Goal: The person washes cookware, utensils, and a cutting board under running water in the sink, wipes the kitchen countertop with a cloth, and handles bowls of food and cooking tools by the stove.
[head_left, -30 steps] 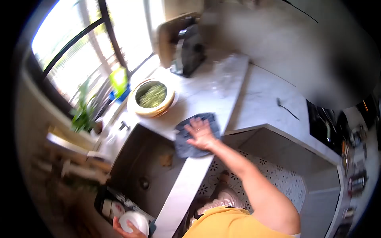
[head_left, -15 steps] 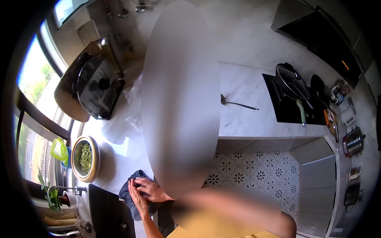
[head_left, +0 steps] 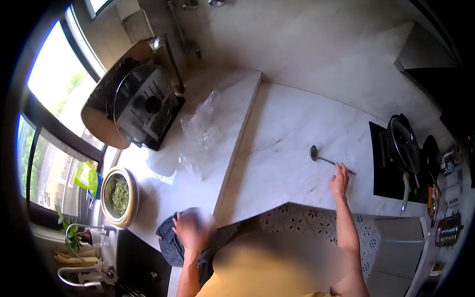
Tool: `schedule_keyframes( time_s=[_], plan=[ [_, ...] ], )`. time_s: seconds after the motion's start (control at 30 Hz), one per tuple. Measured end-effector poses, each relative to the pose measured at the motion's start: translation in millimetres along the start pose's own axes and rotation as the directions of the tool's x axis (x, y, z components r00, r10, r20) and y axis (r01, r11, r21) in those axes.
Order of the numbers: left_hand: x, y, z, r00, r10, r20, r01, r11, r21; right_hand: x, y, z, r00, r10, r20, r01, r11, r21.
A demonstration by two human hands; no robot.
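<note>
My left hand (head_left: 192, 233) presses on a dark blue-grey cloth (head_left: 170, 247), bunched under it at the front edge of the counter. A blur hides most of that hand's fingers, though one sticks out to the left over the cloth. Further right, my right hand (head_left: 340, 181) has its fingers on the handle of a metal ladle (head_left: 322, 159). The ladle lies on the white marbled counter (head_left: 277, 148), its bowl to the left and the handle's end showing past my fingers. The fingertips partly cover the handle.
A bowl of green shreds (head_left: 119, 196) stands by the window. Behind it are a glass-lidded cooker (head_left: 143, 106) and a crumpled plastic bag (head_left: 200, 128). A raised step (head_left: 237, 148) divides the counter. On the right, a lidded pan (head_left: 403, 143) sits on the black hob (head_left: 381, 168).
My right hand has left the cloth and moved right to the ladle's handle. My left hand stays on the cloth. The view has shifted, showing more of the counter.
</note>
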State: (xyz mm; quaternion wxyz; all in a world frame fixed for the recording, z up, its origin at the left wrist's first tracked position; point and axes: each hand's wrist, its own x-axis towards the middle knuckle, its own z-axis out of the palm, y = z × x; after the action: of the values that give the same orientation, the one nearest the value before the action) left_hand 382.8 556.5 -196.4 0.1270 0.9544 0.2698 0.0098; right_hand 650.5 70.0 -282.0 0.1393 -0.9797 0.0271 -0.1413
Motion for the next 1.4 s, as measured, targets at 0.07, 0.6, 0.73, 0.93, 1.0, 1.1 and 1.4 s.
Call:
schedule_keyframes(
  time_s=[0.07,0.6,0.73,0.93,1.0,1.1,1.4],
  plan=[
    [24.1,15.5,-20.3,0.999,0.034,0.002,-0.034,0.991,0.131,17.9,19.2,7.2,0.999,0.038,0.028,-0.034,0.992,-0.118],
    [315.6,91.9,31.9,0.852,0.522,0.042,-0.513,0.847,-0.141,-35.7,-14.1,12.6,0.990,0.052,-0.129,-0.037,0.992,0.122],
    [283.8,111.5,50.7,0.823,0.549,-0.143,-0.567,0.786,-0.247,-39.2,-8.8,1.5,0.958,0.274,-0.082,-0.239,0.924,0.298],
    [141.9,299.1,97.6,0.795,0.606,-0.024,-0.443,0.553,-0.706,-98.3,23.9,-65.2,0.871,0.452,-0.192,-0.321,0.820,0.474],
    [94.0,363.8,125.3,0.657,0.754,0.019,-0.560,0.504,-0.658,-135.7,48.2,-77.8,0.857,0.471,-0.209,-0.326,0.809,0.489],
    [35.0,444.6,167.7,0.504,0.863,-0.029,-0.662,0.365,-0.655,-185.8,73.9,-121.1,0.856,0.480,-0.195,-0.346,0.809,0.475],
    [-34.7,505.2,146.4,0.561,0.827,0.041,-0.511,0.385,-0.769,-188.9,109.3,-177.2,0.926,0.345,-0.150,-0.188,0.770,0.610]
  ],
)
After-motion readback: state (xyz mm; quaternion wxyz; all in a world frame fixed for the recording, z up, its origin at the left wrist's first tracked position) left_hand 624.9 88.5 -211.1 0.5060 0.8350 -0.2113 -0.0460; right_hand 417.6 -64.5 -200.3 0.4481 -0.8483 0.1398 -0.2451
